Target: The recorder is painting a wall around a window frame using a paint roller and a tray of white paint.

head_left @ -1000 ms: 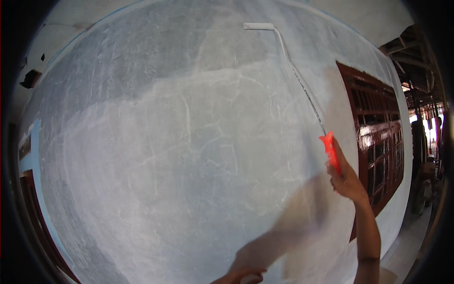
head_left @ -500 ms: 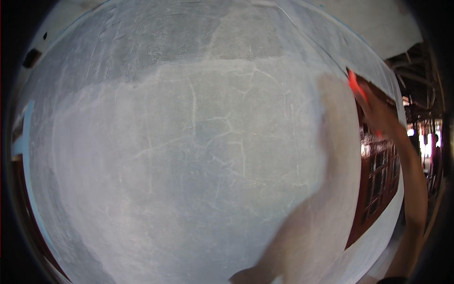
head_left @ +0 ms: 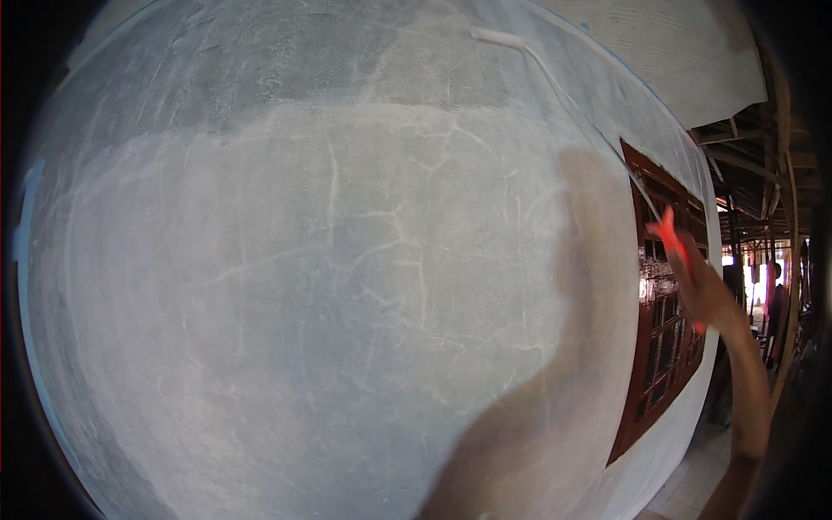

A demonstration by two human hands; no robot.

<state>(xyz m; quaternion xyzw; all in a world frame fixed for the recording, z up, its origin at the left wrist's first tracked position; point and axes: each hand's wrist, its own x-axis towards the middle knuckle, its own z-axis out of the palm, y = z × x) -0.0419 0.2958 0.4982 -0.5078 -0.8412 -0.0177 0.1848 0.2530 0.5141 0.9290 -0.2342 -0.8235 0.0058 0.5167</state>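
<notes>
head view, from my distant seat: the paint roller is up near the top of the wall, right of the middle, and the right hand holds it out at arm's length. the fingers are wrapped around the red handle, closed on it, though the hand is a little blurred and i cannot make out each finger. a red bit of the handle shows below the fist too. from the handle a thin rod slants up and to the left, passing in front of the window near its upper left corner, then bends into the pale roller cover, which lies nearly level. i cannot tell whether the cover is touching the wall or just off it. i cannot tell how the left hand is set, as it is outside what i see. the forearm rises from the lower right, past the right side of the window, which has a brown frame and small panes. the wall is grey and patchy, darker along the top, with pale crack-like lines across its middle, and a soft shadow of an arm falls on it left of the window. i see a blue strip at the far left, a pale ceiling at upper right, and wooden beams beneath that.
</notes>
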